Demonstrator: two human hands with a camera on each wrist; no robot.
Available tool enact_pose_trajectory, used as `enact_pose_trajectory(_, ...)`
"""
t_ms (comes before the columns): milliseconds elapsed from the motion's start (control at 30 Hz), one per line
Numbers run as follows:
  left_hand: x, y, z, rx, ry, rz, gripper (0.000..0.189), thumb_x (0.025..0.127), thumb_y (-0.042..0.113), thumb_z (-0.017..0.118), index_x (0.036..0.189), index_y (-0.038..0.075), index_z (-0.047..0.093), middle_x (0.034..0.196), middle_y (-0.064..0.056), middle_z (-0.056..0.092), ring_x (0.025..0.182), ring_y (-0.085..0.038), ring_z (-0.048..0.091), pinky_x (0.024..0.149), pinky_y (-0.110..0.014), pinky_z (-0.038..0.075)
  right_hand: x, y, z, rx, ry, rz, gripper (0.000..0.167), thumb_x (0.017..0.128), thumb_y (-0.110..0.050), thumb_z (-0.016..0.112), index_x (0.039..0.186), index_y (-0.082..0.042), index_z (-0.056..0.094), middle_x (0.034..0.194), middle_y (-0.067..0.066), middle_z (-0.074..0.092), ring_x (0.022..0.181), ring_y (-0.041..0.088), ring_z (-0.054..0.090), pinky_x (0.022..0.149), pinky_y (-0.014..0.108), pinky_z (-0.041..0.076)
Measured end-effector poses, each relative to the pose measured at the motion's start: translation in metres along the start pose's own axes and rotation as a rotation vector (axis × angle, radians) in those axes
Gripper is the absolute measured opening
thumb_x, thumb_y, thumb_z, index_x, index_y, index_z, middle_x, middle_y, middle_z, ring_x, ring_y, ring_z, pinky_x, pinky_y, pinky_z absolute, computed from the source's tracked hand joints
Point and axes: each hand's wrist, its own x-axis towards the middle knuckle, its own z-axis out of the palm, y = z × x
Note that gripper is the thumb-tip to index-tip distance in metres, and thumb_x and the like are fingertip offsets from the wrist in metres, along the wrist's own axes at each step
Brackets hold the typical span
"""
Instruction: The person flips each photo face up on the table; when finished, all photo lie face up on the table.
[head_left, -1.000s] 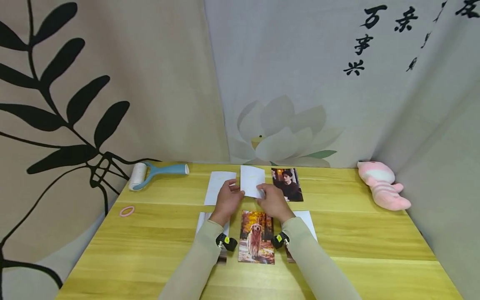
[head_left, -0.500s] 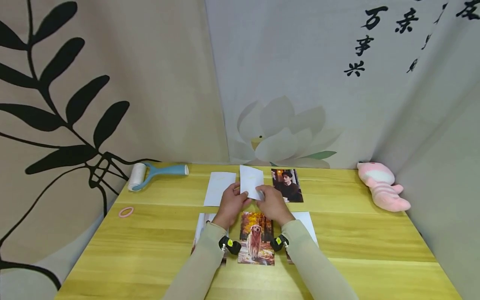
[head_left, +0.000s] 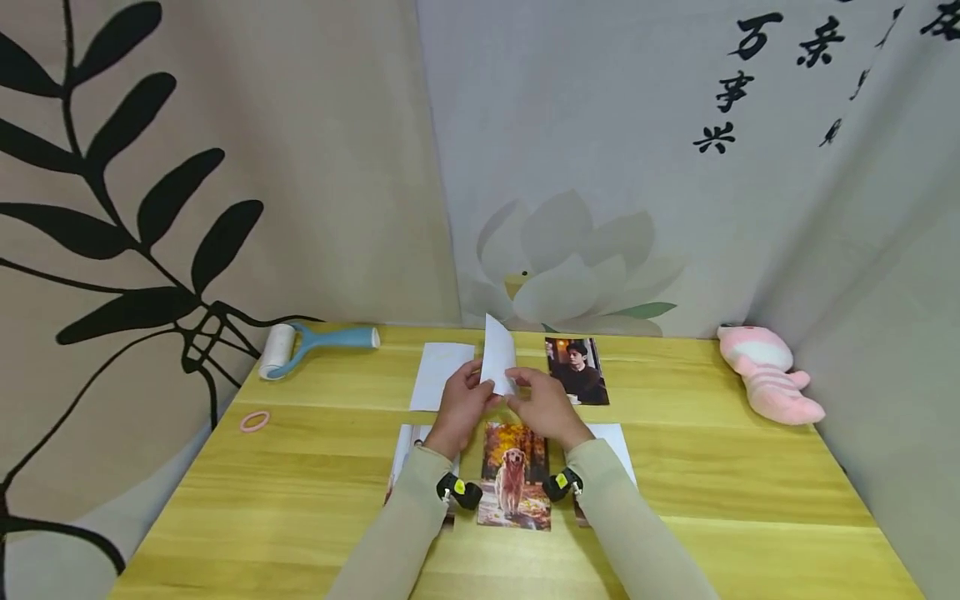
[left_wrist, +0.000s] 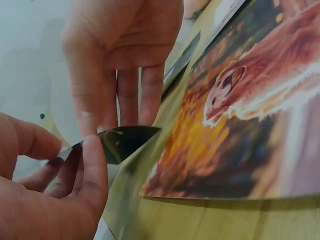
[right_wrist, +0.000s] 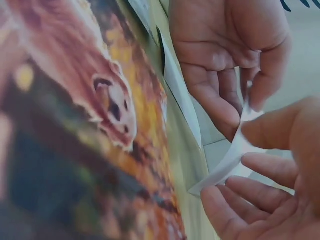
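Note:
Upright over the table's back middle, a photo print [head_left: 497, 354] shows its white back in the head view and a dark picture side in the left wrist view. My left hand [head_left: 461, 407] pinches its lower left part between thumb and fingers. Thumb and fingertips of my right hand [head_left: 550, 408] pinch the lower right edge. The right wrist view shows the print [right_wrist: 227, 162] bent between both hands. Just in front of the hands lies a photo of a golden dog [head_left: 513, 479], face up.
Beside the hands lie a white-backed print [head_left: 438, 375] and a photo of a seated person [head_left: 577, 371]. More prints are partly under the forearms. Farther out are a blue lint roller [head_left: 322, 340], a pink ring [head_left: 255, 421] and a pink plush toy [head_left: 768, 375].
The print has tipped up and turned, so its white back looks narrower and its top reaches higher. My left hand has shifted slightly right and taken a pinch on the print.

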Motion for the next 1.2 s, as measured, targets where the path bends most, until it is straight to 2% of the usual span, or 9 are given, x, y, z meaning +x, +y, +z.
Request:
enact_pose_trajectory(200,-0.001,0.006,0.002,0.049,-0.033,0.046,0.048,0.104,0.007,0.062,0.151,0.004,0.055,0.142,-0.022,0.062,0.111,-0.023,0.067,0.09,-0.033,0.062,0.003,-0.003,0.001,0.112,0.032,0.02,0.038,0.109,-0.03,0.059,0.144,-0.015,0.065,0.138,0.01,0.071,0.126,0.031,0.069,0.106,0.052,0.056)
enact_pose_trajectory(300,-0.003,0.008,0.006,0.083,-0.052,0.077,0.047,0.102,0.011,0.065,0.149,0.006,0.058,0.143,-0.018,0.063,0.113,-0.022,0.067,0.088,-0.032,0.061,0.004,-0.003,-0.001,0.169,0.049,0.05,0.04,0.111,-0.037,0.054,0.145,-0.018,0.064,0.132,0.009,0.074,0.115,0.03,0.073,0.099,0.052,0.058)
enact_pose_trajectory(400,-0.005,0.01,0.009,0.125,-0.076,0.102,0.047,0.101,0.015,0.066,0.147,0.009,0.06,0.145,-0.013,0.063,0.113,-0.023,0.067,0.089,-0.035,0.06,0.004,-0.005,-0.005,0.241,0.036,0.081,0.044,0.112,-0.041,0.051,0.148,-0.017,0.061,0.135,0.012,0.072,0.107,0.031,0.076,0.095,0.05,0.061)
enact_pose_trajectory(567,-0.01,0.011,0.012,0.21,-0.107,0.1,0.046,0.1,0.019,0.068,0.146,0.019,0.063,0.145,-0.003,0.063,0.116,-0.023,0.063,0.089,-0.039,0.057,0.003,-0.008,-0.01,0.416,-0.024,0.131,0.05,0.113,-0.042,0.048,0.151,-0.01,0.056,0.147,0.017,0.063,0.114,0.032,0.074,0.095,0.047,0.062)
enact_pose_trajectory(633,-0.011,0.01,0.013,0.246,-0.119,0.104,0.047,0.1,0.022,0.071,0.146,0.022,0.063,0.144,-0.002,0.063,0.117,-0.024,0.062,0.089,-0.039,0.057,0.003,-0.009,-0.013,0.498,-0.041,0.157,0.052,0.113,-0.042,0.049,0.152,-0.007,0.054,0.147,0.017,0.061,0.116,0.03,0.072,0.097,0.048,0.062)
enact_pose_trajectory(767,-0.014,0.01,0.014,0.36,-0.144,0.141,0.052,0.099,0.031,0.076,0.148,0.023,0.061,0.143,-0.006,0.061,0.118,-0.026,0.06,0.087,-0.039,0.057,0.001,-0.01,-0.018,0.598,-0.046,0.213,0.052,0.111,-0.038,0.054,0.152,-0.007,0.053,0.142,0.018,0.062,0.109,0.026,0.069,0.093,0.045,0.064)
enact_pose_trajectory(933,-0.016,0.01,0.017,0.494,-0.133,0.19,0.061,0.093,0.033,0.084,0.149,0.023,0.061,0.139,-0.009,0.057,0.114,-0.024,0.058,0.086,-0.038,0.054,0.001,-0.012,-0.022,0.608,-0.022,0.214,0.044,0.108,-0.024,0.061,0.147,-0.004,0.057,0.133,0.021,0.068,0.106,0.024,0.07,0.079,0.032,0.063)
enact_pose_trajectory(1133,-0.017,0.012,0.021,0.552,-0.132,0.23,0.066,0.088,0.031,0.088,0.148,0.019,0.062,0.136,-0.011,0.056,0.111,-0.025,0.057,0.087,-0.038,0.052,0.0,-0.011,-0.023,0.547,0.033,0.18,0.036,0.106,-0.013,0.061,0.14,0.001,0.062,0.121,0.021,0.073,0.089,0.017,0.068,0.071,0.027,0.057)
enact_pose_trajectory(1200,-0.018,0.014,0.021,0.561,-0.134,0.232,0.067,0.088,0.032,0.089,0.148,0.018,0.061,0.138,-0.012,0.056,0.111,-0.025,0.057,0.087,-0.038,0.052,-0.001,-0.009,-0.024,0.532,0.036,0.182,0.038,0.107,-0.013,0.06,0.141,0.002,0.061,0.121,0.021,0.072,0.089,0.017,0.067,0.071,0.026,0.057)
